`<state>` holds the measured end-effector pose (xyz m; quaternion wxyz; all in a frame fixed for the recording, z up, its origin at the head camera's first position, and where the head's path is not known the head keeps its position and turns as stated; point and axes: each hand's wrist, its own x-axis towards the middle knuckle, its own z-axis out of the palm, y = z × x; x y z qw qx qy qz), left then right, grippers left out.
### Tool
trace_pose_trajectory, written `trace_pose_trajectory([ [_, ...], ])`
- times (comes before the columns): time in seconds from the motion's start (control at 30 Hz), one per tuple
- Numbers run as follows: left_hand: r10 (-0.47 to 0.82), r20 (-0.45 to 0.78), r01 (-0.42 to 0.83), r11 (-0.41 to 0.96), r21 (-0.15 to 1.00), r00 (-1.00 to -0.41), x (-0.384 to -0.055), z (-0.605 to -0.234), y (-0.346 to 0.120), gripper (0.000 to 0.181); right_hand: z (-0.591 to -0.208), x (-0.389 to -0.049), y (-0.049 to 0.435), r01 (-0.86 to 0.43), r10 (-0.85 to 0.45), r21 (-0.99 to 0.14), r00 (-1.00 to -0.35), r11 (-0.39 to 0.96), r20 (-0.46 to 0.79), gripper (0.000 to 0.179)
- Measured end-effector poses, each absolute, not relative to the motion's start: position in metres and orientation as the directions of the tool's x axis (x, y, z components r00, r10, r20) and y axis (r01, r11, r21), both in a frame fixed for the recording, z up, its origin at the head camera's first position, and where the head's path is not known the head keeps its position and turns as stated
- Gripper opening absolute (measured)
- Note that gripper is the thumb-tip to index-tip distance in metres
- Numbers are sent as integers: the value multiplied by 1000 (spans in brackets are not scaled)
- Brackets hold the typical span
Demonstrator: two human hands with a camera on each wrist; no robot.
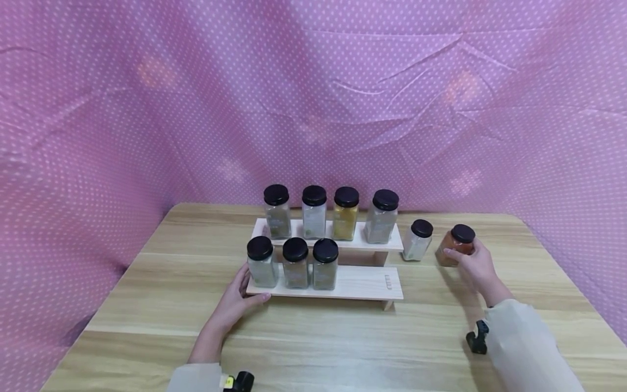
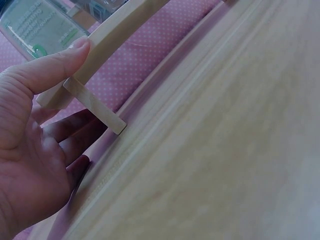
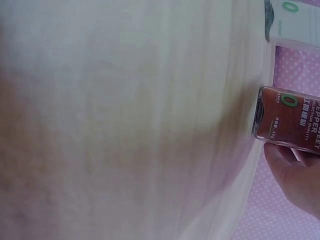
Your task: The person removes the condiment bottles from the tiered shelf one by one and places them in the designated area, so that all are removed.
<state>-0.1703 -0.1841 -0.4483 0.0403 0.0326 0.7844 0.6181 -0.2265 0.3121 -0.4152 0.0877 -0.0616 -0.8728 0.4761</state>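
My right hand (image 1: 475, 267) grips a square spice jar (image 1: 447, 251) of red-brown powder with a black lid, at the right of the table. Its label in the right wrist view includes the word "PEPPER"; whether its base touches the table I cannot tell. My left hand (image 1: 235, 299) holds the left end of a two-tier wooden spice rack (image 1: 364, 282). In the left wrist view the thumb (image 2: 75, 56) lies along the board's edge, and the other fingers reach behind the end leg (image 2: 97, 107). Beside that hand, a pale-filled jar (image 1: 263, 272) stands on the lower tier.
Several black-lidded jars stand on the upper tier, among them a yellow one (image 1: 345, 220). Two more, including a brownish jar (image 1: 296, 272), share the lower tier. A white-filled jar (image 1: 416, 246) stands between rack and right hand. Pink dotted cloth (image 1: 313, 98) surrounds the wooden table (image 1: 313, 343).
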Motion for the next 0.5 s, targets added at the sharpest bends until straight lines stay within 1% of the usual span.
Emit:
trace_pose_trajectory([
  [0.23, 96, -30, -8, 221, 975, -995, -170, -449, -184, 92, -413, -228, 311, 11, 194, -845, -975, 535, 110, 41],
  [0.5, 92, -27, -7, 213, 977, -995, -169, -448, -183, 91, -414, -231, 312, 21, 192, -867, -978, 499, 87, 42],
])
